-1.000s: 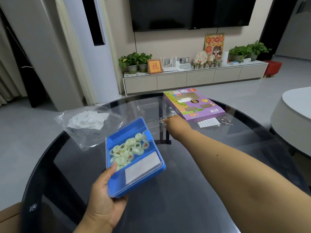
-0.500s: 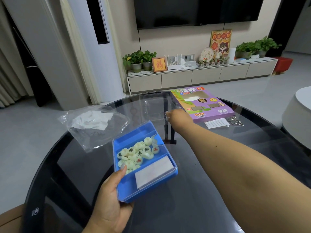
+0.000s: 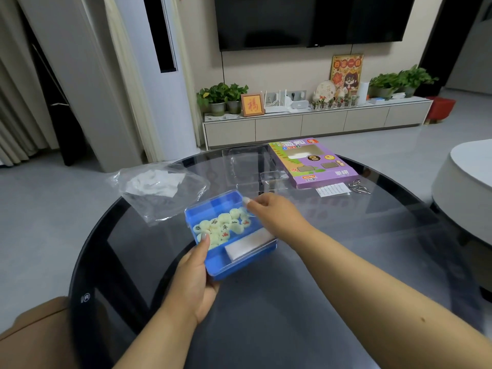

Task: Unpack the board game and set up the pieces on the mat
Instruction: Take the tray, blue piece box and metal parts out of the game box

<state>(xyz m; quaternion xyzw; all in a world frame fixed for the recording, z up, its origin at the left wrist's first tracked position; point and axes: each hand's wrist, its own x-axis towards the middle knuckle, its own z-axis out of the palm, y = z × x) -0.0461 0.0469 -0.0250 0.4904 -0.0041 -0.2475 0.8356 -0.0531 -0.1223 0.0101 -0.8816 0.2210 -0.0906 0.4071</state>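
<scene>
Blue moulded plastic fills your left hand: you hold the shallow blue tray from its near corner, thumb laid over the rim and the other fingers hidden beneath it, so the tray sits tilted above the dark glass table. Its larger compartment holds a loose heap of smooth, rounded pale-green game pieces with red or dark characters on top, too small to read; the narrower compartment holds a flat white rectangle, possibly a folded sheet, though you cannot tell what it is. Your right hand reaches over the tray's far right corner with fingers curled; the fingertips sit at the edge of the pieces, but whether they pinch a piece or only touch the rim cannot be made out. Just beyond, a clear rigid plastic lid lies on the glass, nearly invisible but for its glinting edges. Beside it on the right rests the flat purple cardboard game box with cut-out windows, and near that a small white printed slip and a bunch of metal keys. To your left a crumpled clear plastic bag with something white inside hangs partly over the table's rounded edge. A tan fabric surface is cut off at the lower left corner.
</scene>
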